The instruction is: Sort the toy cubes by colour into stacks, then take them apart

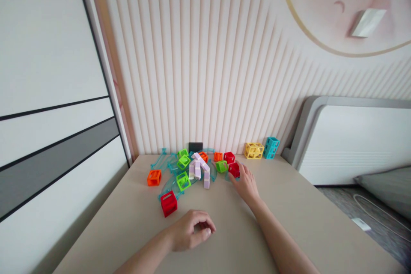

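Close neighbours are leaving the right hand (245, 183) little room

With 12 o'clock pointing at the wall (224, 72), the red block (234, 170) is sitting at the right hand's 11 o'clock, on the far part of the table (289, 205). Thumb and fingers are curving about it, moderately apart; I cannot tell whether they are gripping or merely touching. If the contact is loose, the block could be skidding toward 12, into the far red block (229, 157).

The green block (221, 166) is lying just beside, near the red block's 10; a thumb swinging wide could be shoving it leftward. Farther out, between the right hand's 9 and 10, the lilac-and-white pieces (206, 175) are forming a bent, awkward-looking heap, so a sideways brush could be toppling them. Around 1 o'clock, the blue blocks (271, 148) are standing tall beside the yellow blocks (254, 150); their narrow base is making them easier to tip in a broad sweep.

Between 7 and 8, the left hand (192, 229) is curling loosely, its gap narrow, nothing showing inside. The front red block (168, 204) is sitting between that hand's 10 and 11, where careless knuckles could be bumping it into the teal track pieces (167, 186).
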{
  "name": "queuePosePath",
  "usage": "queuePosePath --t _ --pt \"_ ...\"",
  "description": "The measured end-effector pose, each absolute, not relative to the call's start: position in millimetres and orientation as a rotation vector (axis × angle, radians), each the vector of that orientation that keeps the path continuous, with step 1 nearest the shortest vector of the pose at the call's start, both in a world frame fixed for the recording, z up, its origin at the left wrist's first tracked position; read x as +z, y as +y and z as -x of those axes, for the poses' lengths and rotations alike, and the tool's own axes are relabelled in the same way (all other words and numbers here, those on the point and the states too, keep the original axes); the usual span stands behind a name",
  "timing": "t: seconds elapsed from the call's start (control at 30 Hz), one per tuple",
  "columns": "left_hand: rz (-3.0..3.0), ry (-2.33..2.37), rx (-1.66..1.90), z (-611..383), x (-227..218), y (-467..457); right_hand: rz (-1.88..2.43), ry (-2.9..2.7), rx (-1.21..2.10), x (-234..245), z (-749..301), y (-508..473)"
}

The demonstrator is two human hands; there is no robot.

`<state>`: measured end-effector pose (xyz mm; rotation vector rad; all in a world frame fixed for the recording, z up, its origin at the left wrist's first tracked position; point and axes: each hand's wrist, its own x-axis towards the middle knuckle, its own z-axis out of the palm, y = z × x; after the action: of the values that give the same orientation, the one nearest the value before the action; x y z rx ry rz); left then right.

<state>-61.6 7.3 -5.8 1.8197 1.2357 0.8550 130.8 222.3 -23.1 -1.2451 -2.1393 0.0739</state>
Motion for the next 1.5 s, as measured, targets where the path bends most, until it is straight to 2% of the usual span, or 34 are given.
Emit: queuePosePath --t 0.53,0.7,0.83,1.03,1.3,1.5 --pt "-1.999 1.255 0.949 64.2 -3.9 2.9 1.271 -2.032 0.231 -22.4 -131.1 226.4" --pt "-2.454 1.493 1.169 91.9 5.9 -2.1 1.279 -2.026 0.277 -21.1 -132.1 227.3" --pt "-2.417 1.875 1.334 127.0 8.2 -2.3 1.295 -2.029 0.289 -18.2 -131.9 226.1" --pt "-2.339 2.184 1.127 151.3 7.2 0.1 1.354 -2.033 0.292 -17.4 -131.7 226.9" --pt "-2.301 2.199 0.883 137.1 5.0 1.9 1.394 -2.051 0.297 -18.8 -132.0 228.5" --pt "-2.272 2.189 0.827 134.8 2.6 3.3 1.355 -2.034 0.291 -16.6 -132.4 227.7"
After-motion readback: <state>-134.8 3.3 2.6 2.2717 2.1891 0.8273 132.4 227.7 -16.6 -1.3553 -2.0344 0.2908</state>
